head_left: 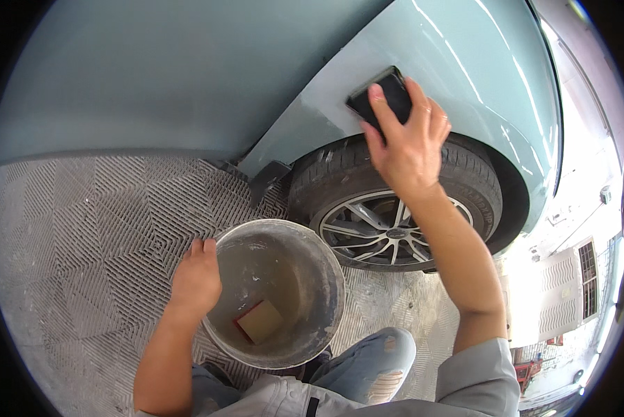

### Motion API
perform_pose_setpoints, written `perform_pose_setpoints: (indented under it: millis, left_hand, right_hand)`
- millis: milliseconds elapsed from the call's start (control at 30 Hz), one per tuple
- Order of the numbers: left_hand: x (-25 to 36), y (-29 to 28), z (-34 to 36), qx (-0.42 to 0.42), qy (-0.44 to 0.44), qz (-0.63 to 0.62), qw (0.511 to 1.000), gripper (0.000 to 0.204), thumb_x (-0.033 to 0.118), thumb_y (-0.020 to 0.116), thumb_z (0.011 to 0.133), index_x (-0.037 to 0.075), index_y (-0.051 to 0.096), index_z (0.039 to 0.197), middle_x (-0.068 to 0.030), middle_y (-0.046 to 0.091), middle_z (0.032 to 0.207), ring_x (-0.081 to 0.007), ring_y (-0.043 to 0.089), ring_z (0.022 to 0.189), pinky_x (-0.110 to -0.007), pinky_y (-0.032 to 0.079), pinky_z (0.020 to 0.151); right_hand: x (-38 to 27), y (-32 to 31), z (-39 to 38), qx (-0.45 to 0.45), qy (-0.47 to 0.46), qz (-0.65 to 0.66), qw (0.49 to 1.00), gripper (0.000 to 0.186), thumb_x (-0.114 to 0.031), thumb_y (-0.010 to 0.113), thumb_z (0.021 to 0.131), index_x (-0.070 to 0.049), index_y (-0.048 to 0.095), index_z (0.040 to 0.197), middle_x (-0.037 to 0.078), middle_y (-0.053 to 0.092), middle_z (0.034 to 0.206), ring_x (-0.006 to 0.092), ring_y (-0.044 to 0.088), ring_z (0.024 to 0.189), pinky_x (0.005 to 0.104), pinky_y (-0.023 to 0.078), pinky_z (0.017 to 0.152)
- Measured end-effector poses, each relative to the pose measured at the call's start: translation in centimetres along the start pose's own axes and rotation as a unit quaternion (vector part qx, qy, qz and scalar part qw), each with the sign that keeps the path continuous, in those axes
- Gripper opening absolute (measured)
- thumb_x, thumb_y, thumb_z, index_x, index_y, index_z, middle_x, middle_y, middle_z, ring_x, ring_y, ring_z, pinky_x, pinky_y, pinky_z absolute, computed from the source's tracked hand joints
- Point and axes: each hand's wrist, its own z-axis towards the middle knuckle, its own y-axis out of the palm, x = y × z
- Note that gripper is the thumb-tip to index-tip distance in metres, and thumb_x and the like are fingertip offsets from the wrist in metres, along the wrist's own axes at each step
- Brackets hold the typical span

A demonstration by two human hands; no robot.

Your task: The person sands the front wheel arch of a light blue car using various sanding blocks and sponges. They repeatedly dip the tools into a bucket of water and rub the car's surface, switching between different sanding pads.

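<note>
We are clasping the black sanding block (393,92) in our nearer right hand (410,146), the grey fender patch (334,82) lying just leftward, our left hand (197,278) gripping the bucket (322,274).

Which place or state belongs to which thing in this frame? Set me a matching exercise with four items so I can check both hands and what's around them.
Things
1. left hand
2. tan block with a red edge
3. right hand
4. wheel

Places and states
A. gripping a black block
B. below the arch of the pale blue-green fender
C. at the rim of the bucket, on its left side
D. lying inside the bucket

Right pairs: 1-C, 2-D, 3-A, 4-B
</note>
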Motion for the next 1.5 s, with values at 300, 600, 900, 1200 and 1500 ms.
perform_pose_setpoints:
  millis: [300,600,900,1200,1500]
  left_hand:
    - [0.0,-0.3,0.0,0.005,0.027,0.016,1.000,0.034,-0.003,0.053,0.078,-0.006,0.046,0.112,-0.0265,0.054,0.106,-0.0423,0.058,0.095,-0.046,0.050,0.083]
    - [0.0,-0.3,-0.1,-0.008,0.031,0.004,0.999,0.037,-0.006,0.053,0.075,-0.006,0.046,0.111,-0.0264,0.053,0.108,-0.0424,0.057,0.095,-0.046,0.050,0.082]
    - [-0.4,0.3,0.0,-0.015,0.030,0.024,0.999,0.041,-0.005,0.053,0.075,-0.006,0.045,0.116,-0.0251,0.053,0.108,-0.0415,0.058,0.094,-0.045,0.050,0.082]
    - [-0.3,0.0,-0.3,0.021,0.026,0.006,0.999,0.043,-0.004,0.052,0.077,-0.006,0.046,0.120,-0.0266,0.055,0.108,-0.0422,0.059,0.095,-0.047,0.050,0.081]
    - [-1.0,0.4,-0.3,0.009,0.037,0.000,0.999,0.045,-0.004,0.052,0.078,-0.005,0.044,0.122,-0.0267,0.056,0.102,-0.0436,0.060,0.088,-0.049,0.050,0.079]
  right_hand:
    - [0.1,-0.3,-0.6,0.034,-0.006,-0.022,0.999,0.055,-0.021,0.077,0.070,-0.025,0.062,0.122,0.012,0.040,0.144,0.0345,0.044,0.109,0.0468,0.038,0.090]
    - [-0.5,-0.3,0.6,-0.020,0.007,-0.018,1.000,0.058,-0.018,0.076,0.070,-0.025,0.060,0.125,0.011,0.042,0.142,0.0338,0.045,0.109,0.0481,0.038,0.091]
    - [-0.5,0.0,1.8,-0.035,-0.034,0.012,0.999,0.057,-0.020,0.075,0.073,-0.027,0.058,0.127,0.010,0.042,0.143,0.0357,0.045,0.111,0.0481,0.037,0.094]
    - [-0.7,0.7,2.0,0.012,-0.008,-0.007,1.000,0.056,-0.021,0.076,0.071,-0.028,0.061,0.125,0.008,0.045,0.141,0.0335,0.046,0.110,0.0477,0.037,0.092]
    - [-0.9,0.3,1.1,0.012,0.024,-0.015,1.000,0.054,-0.019,0.076,0.068,-0.027,0.064,0.121,0.010,0.045,0.139,0.0348,0.045,0.110,0.0465,0.036,0.094]
